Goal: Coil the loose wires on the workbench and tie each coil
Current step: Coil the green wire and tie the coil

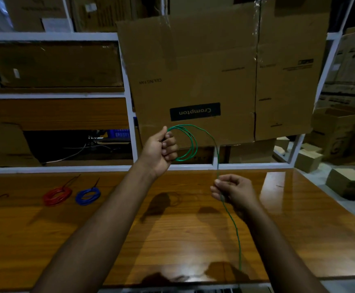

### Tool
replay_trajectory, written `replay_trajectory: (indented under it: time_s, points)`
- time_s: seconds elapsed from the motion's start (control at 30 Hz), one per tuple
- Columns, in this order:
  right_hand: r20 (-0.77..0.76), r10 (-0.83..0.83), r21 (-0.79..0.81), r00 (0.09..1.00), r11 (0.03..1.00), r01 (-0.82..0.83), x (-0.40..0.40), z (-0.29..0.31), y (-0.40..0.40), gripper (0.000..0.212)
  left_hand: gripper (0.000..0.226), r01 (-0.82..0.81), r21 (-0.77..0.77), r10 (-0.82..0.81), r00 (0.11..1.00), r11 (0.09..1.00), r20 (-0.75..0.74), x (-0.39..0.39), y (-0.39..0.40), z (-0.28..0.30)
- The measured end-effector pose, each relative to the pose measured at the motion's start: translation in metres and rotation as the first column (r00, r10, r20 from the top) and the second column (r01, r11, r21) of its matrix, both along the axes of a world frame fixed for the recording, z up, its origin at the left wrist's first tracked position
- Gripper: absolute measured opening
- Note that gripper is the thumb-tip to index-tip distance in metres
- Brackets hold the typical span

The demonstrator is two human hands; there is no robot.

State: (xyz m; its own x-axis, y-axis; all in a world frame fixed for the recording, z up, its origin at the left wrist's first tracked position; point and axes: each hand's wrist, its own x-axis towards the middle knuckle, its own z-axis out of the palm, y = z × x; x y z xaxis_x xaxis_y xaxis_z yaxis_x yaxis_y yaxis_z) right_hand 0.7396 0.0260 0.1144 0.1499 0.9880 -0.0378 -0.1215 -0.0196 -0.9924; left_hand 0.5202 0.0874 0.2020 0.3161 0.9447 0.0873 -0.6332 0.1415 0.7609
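Several loops of green wire are being gripped in the curled fingers of the left hand, raised above the workbench. Its loose tail is being pinched between the thumb and bent fingers of the right hand, trailing below them.

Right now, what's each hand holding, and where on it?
Both hold the green wire. Left hand grips the gathered loops at their left side; right hand pinches the loose strand below the coil.
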Motion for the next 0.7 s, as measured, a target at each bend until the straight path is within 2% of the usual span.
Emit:
replay_trajectory:
  time_s: [0.03,0.07,0.1,0.13,0.2,0.3,0.33,0.37,0.43,0.5,0.53,0.57,0.7]
  points:
    - [0.236,-0.035,0.030,0.971,0.999,0.028,-0.011,0.005,-0.004,0.011,0.038,-0.001,0.011,0.001,1.000,1.000,-0.018,0.002,0.000,-0.001]
    - [0.493,-0.041,0.057,0.869,0.998,0.015,-0.020,0.012,-0.009,0.008,0.038,-0.002,0.022,0.003,0.999,1.000,-0.039,0.004,0.000,-0.002]
    - [0.699,-0.023,0.066,0.714,0.997,-0.032,-0.029,0.022,-0.014,0.010,0.038,-0.004,0.030,0.005,0.998,1.000,-0.059,0.006,0.001,-0.003]
    - [0.828,-0.002,0.067,0.561,0.993,-0.096,-0.036,0.032,-0.020,0.014,0.038,-0.006,0.037,0.009,0.997,0.999,-0.080,0.007,0.001,-0.003]
    - [0.926,0.068,0.038,0.371,0.962,-0.272,-0.047,0.059,-0.034,0.014,0.037,-0.010,0.050,0.016,0.993,0.999,-0.121,0.008,0.000,-0.005]
    - [0.983,0.092,0.005,0.159,0.852,-0.523,-0.052,0.095,-0.048,0.039,0.034,-0.014,0.082,0.029,0.983,0.996,-0.180,0.009,-0.004,-0.008]
    - [0.990,0.033,0.049,0.137,0.829,-0.557,-0.053,0.104,-0.049,0.043,0.032,-0.015,0.096,0.034,0.980,0.995,-0.194,0.009,-0.006,-0.008]
    - [0.986,-0.049,0.132,0.162,0.820,-0.557,-0.053,0.111,-0.047,0.044,0.030,-0.016,0.114,0.040,0.977,0.993,-0.208,0.009,-0.009,-0.008]
    - [0.923,-0.227,0.357,0.310,0.804,-0.475,-0.050,0.118,-0.037,0.039,0.027,-0.003,0.152,0.039,0.971,0.988,-0.237,0.012,-0.014,-0.009]
    - [0.798,-0.401,0.562,0.450,0.764,-0.317,-0.047,0.117,-0.022,0.022,0.022,0.029,0.152,0.008,0.970,0.988,-0.242,0.015,-0.020,-0.008]
    - [0.746,-0.474,0.623,0.469,0.745,-0.238,-0.045,0.116,-0.013,0.013,0.021,0.046,0.143,-0.011,0.972,0.989,-0.234,0.015,-0.022,-0.007]
    - [0.717,-0.523,0.651,0.462,0.739,-0.174,-0.043,0.113,-0.004,0.014,0.022,0.067,0.134,-0.036,0.974,0.989,-0.224,0.015,-0.023,-0.006]
    - [0.737,-0.546,0.617,0.400,0.784,-0.067,-0.038,0.105,0.016,0.042,0.032,0.171,0.049,-0.154,0.959,0.984,-0.239,0.012,-0.022,-0.003]
